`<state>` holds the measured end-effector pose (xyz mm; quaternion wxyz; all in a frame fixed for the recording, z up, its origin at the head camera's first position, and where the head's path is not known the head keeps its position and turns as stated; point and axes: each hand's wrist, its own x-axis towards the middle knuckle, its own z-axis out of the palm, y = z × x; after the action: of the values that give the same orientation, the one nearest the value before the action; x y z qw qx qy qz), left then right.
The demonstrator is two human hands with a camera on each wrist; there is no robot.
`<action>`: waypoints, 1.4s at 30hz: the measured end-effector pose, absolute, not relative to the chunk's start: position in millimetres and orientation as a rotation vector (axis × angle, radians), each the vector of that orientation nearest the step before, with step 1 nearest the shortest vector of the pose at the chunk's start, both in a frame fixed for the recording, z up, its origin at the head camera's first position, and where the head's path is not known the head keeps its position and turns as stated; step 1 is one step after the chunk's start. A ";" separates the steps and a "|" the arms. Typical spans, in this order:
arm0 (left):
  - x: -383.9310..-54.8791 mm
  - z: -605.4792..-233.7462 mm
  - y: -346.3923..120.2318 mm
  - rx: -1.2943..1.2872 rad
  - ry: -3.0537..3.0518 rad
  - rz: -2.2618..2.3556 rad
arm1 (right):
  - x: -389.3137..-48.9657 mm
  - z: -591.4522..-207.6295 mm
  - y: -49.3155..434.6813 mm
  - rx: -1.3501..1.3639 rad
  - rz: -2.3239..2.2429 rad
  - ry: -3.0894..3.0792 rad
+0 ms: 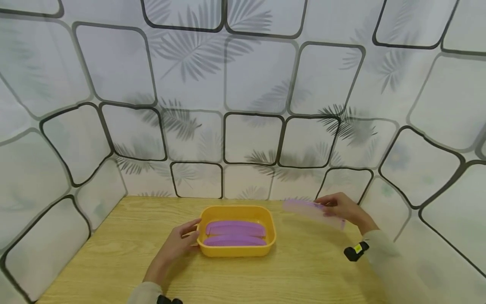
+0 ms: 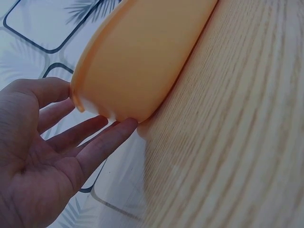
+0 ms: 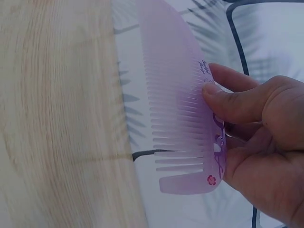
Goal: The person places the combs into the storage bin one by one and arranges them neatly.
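Observation:
In the head view, a yellow plastic basin [image 1: 237,252] stands on the table with two purple combs [image 1: 235,228] lying inside, teeth towards the near side. My left hand [image 1: 178,242] touches the basin's left end. From the left wrist, the spread fingers [image 2: 92,149] rest their tips against the basin's outer wall [image 2: 137,57], and another touches near its rim. To the right of the basin, my right hand [image 1: 343,209] holds a translucent purple comb [image 1: 303,207] above the table. Thumb and fingers pinch that comb [image 3: 178,95] along its spine, near the wide-toothed end.
The wood-grain tabletop [image 1: 296,278] runs back to a wall covering [image 1: 250,139] with dark outlines and leaf prints. Similar covering rises on the left and right sides. A dark device with a yellow mark [image 1: 357,251] is strapped to the right wrist.

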<state>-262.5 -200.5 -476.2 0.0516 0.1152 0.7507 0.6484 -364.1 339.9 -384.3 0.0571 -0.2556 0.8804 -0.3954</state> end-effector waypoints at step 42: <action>-263.9 -477.3 -202.2 0.327 2.296 1.987 | -373.9 -386.5 242.3 -0.979 -1.265 2.496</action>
<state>-263.9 -202.2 -477.3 0.0438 0.1071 0.7511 0.6499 -373.9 242.3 -386.5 0.0885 -0.3290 0.8386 -0.4249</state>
